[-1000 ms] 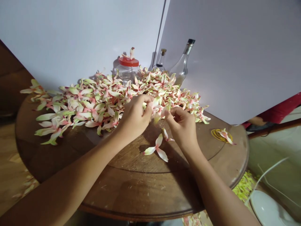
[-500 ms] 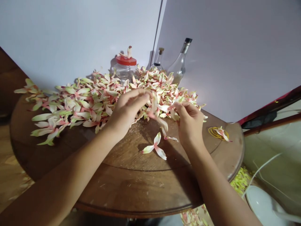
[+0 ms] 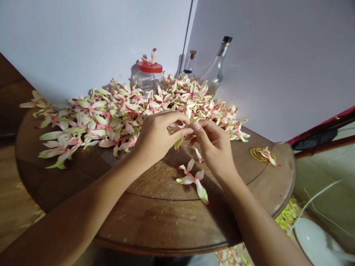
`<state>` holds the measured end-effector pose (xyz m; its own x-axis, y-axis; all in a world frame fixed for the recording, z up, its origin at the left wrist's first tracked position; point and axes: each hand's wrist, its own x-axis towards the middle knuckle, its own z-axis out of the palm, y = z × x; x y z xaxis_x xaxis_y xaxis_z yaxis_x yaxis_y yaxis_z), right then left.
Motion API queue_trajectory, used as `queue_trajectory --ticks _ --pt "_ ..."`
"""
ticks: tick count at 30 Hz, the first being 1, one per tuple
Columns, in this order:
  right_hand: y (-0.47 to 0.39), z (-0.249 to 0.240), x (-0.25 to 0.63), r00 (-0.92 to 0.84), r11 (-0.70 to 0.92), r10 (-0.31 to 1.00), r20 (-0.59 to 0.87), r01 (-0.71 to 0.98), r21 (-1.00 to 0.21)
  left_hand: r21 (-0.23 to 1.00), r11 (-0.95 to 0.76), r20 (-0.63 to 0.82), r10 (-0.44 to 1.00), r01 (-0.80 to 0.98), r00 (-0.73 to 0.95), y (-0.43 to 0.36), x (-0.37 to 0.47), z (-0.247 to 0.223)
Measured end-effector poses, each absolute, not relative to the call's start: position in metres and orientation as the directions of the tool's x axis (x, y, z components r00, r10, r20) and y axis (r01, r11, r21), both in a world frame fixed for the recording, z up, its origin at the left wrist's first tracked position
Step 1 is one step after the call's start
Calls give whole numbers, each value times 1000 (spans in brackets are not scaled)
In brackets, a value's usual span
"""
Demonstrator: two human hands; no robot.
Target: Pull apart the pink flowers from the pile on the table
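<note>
Loose flowers lie on a wooden table as the left hand and right hand, fingertips nearly closed, pinch a blossom (partly hidden) between them; a light hold would best spare its petals. Beyond: a flower heap, a red-lidded jar.

Two hands, left and right, have at least one flower piece at their fingertips. Three loose blossoms lie nearest them on one bench; the heap holds dozens, too overlapped to count exactly. There are one jar, one red lid, at least one blossom on that lid, two bottles, and one blossom on the yellow loops, whose number is unclear.
</note>
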<state>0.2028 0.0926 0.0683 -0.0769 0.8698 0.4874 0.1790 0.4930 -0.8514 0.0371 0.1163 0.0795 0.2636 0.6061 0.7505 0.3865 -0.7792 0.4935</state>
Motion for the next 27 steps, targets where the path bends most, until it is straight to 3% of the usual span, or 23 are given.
queue_trajectory --ticks 7,14,19,23,27 --pt "93 70 206 -86 530 847 525 209 -822 686 -675 624 737 271 258 117 34 81" --pt "94 70 205 -87 529 847 524 218 -820 752 -638 580 759 162 296 119 34 80" --pt "92 76 207 -68 544 834 547 260 -798 713 -659 594 749 239 294 120 33 82" --pt "59 82 226 -11 492 841 541 435 -754 636 -696 588 717 333 375 120 30 83" --pt "17 73 244 -230 411 907 352 659 -630 449 -778 554 629 440 545 117 32 80"
